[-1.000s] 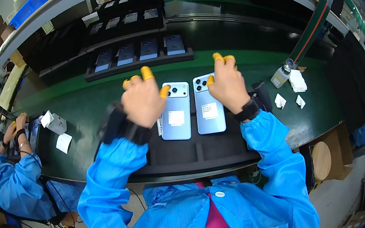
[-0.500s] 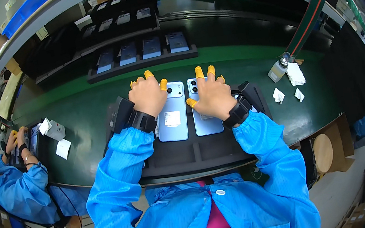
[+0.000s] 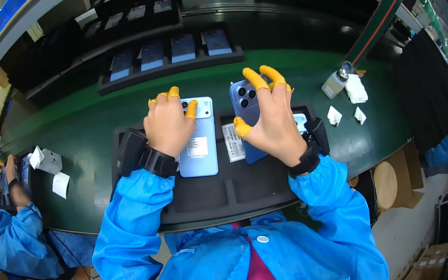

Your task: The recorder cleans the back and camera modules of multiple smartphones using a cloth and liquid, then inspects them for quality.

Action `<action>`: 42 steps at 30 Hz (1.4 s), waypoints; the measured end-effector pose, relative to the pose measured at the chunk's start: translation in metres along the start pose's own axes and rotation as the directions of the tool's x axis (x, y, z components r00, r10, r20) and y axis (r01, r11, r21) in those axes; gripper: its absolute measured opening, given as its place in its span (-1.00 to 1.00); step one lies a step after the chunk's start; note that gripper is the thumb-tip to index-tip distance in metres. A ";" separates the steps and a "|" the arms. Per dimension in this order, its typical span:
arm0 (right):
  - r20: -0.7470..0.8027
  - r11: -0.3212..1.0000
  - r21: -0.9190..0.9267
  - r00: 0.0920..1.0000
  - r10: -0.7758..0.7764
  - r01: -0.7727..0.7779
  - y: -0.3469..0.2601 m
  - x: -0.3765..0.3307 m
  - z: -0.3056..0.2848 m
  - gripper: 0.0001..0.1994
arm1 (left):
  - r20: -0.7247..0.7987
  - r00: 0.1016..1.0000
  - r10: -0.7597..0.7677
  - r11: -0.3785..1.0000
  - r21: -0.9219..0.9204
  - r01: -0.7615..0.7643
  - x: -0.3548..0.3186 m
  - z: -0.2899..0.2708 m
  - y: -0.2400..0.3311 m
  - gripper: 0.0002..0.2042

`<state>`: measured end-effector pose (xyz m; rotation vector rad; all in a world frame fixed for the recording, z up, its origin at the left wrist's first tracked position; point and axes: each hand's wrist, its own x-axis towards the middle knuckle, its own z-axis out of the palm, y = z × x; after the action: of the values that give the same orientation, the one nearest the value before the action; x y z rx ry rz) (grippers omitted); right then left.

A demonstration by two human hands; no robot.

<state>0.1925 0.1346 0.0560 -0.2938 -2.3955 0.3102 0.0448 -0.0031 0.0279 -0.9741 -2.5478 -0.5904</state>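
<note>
My right hand [image 3: 276, 121] grips a dark blue smartphone [image 3: 249, 116] with three camera lenses. Its thumb is at the phone's left edge and its fingers at the top and far side. The phone appears raised and tilted above the black tray [image 3: 201, 203]. To its left, a printed white label [image 3: 233, 142] lies in the tray. My left hand [image 3: 167, 122] is bent over the tray's left part, its thumb over the top left of a light blue smartphone [image 3: 201, 163]. Whatever lies under that palm is hidden. Yellow finger cots cover several fingertips.
Beyond my tray stands another black tray [image 3: 168, 71] with several blue phones. A pump bottle [image 3: 335, 84], white wipes [image 3: 356, 89] and crumpled tissues [image 3: 334, 116] are at the right. At the left, a co-worker [image 3: 11, 233] handles a phone near a white container [image 3: 50, 161].
My right hand has lifted and tilted its phone, baring the label and part of another phone at the right. My left hand stays by the light blue phone. The whole view has shifted slightly.
</note>
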 end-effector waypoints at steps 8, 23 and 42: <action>-0.011 0.992 -0.102 0.998 0.067 -0.068 0.011 -0.001 0.016 -0.26 | 0.024 1.000 0.021 0.998 -0.058 -0.019 0.004 -0.003 -0.001 -0.61; 0.138 0.977 -0.106 0.970 0.199 -0.185 0.005 -0.002 0.017 -0.22 | 0.023 1.000 0.022 0.998 -0.055 -0.020 0.002 -0.007 -0.008 -0.61; 0.154 0.978 -0.112 0.970 0.190 -0.174 -0.030 0.005 0.030 -0.23 | -0.015 0.999 0.037 0.997 -0.063 -0.038 -0.001 -0.005 -0.044 -0.63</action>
<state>0.1649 0.1034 0.0462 -0.5552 -2.5557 0.3115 0.0158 -0.0353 0.0204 -1.0338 -2.5070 -0.6685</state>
